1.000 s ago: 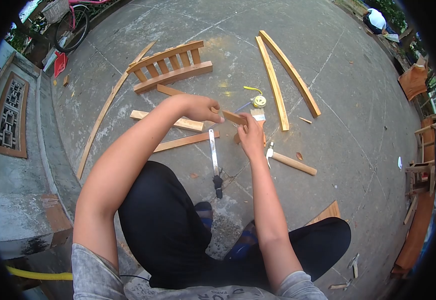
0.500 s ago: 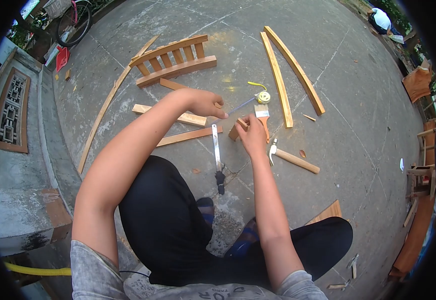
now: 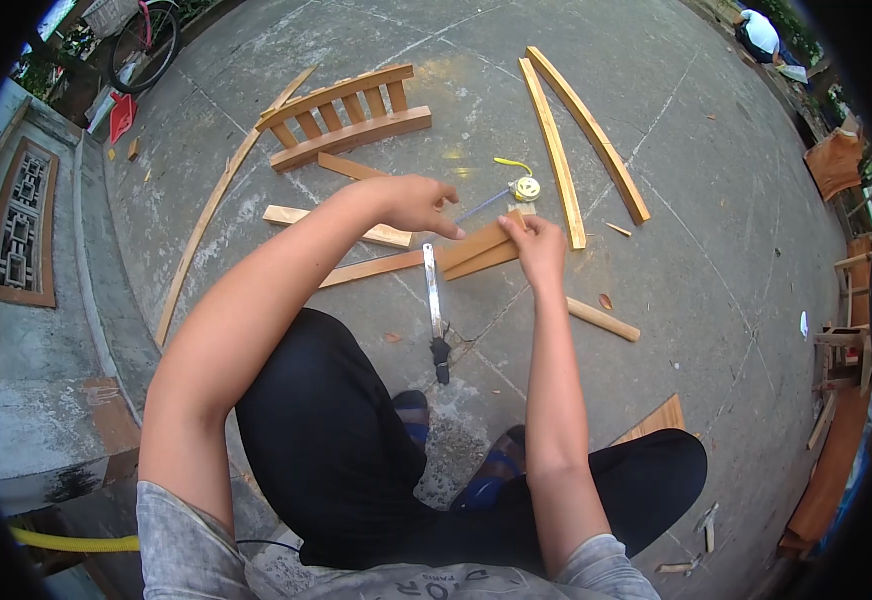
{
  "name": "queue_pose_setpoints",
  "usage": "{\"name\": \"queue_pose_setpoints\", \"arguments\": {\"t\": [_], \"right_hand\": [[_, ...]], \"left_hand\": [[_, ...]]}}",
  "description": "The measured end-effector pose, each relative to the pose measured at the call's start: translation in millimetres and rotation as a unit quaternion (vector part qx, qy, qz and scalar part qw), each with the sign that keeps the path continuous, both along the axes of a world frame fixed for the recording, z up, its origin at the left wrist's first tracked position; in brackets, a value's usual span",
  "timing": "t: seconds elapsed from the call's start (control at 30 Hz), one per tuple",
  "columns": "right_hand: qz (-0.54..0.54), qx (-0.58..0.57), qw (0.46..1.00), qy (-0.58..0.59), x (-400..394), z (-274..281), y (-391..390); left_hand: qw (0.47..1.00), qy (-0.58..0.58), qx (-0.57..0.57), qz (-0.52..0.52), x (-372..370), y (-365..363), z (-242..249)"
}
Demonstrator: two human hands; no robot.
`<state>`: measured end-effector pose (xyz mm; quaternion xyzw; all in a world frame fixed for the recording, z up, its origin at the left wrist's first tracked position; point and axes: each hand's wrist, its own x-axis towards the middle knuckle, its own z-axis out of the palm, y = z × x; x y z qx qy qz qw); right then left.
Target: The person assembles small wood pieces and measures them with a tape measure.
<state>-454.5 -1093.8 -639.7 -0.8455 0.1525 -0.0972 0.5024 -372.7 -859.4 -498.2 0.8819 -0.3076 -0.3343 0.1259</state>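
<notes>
My right hand [image 3: 542,246] is closed on the far end of two short wooden slats [image 3: 478,252], pinched between thumb and fingers. The slats overlap and slant down to the left over the concrete. My left hand [image 3: 422,207] hovers just left of them, fingers apart and holding nothing, its thumb close to the slats. Beyond the hands lies a yellow tape measure [image 3: 525,189] with its blade out toward my left hand. Below the slats is a metal file-like tool [image 3: 434,300] with a dark wrapped handle. My right forearm hides the hammer's head; its wooden handle [image 3: 604,320] shows.
A slatted wooden frame [image 3: 351,118] lies at the upper left beside a long thin strip [image 3: 206,220]. Two long wooden bars [image 3: 556,150] lie at the upper right. Shorter wood pieces [image 3: 381,234] lie near my left forearm. A bicycle [image 3: 146,45] and a distant person [image 3: 759,38] are farther off.
My right hand has moved up and right, turning the wooden slats from nearly end-on to broadside. They now cover much of the paintbrush. My left hand has shifted slightly right.
</notes>
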Motion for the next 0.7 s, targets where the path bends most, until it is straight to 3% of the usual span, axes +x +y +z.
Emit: {"name": "queue_pose_setpoints", "arguments": {"t": [0.17,0.3,0.5,0.6,0.7], "right_hand": [[0.056,0.153,0.986,-0.018,8,58,8],[0.089,0.277,0.956,-0.045,8,79,21],[0.079,0.343,0.934,-0.053,9,84,23],[0.06,0.382,0.921,-0.041,5,97,20],[0.025,0.344,0.939,0.006,7,80,-1]], "left_hand": [[0.995,-0.064,-0.08,-0.002,-9,-7,4],[0.996,-0.051,-0.069,0.004,-7,-14,7],[0.981,-0.128,-0.143,0.001,-4,-12,11],[0.973,-0.156,-0.161,0.05,-4,-13,24],[0.953,-0.212,-0.19,0.102,-7,-13,30]]}}
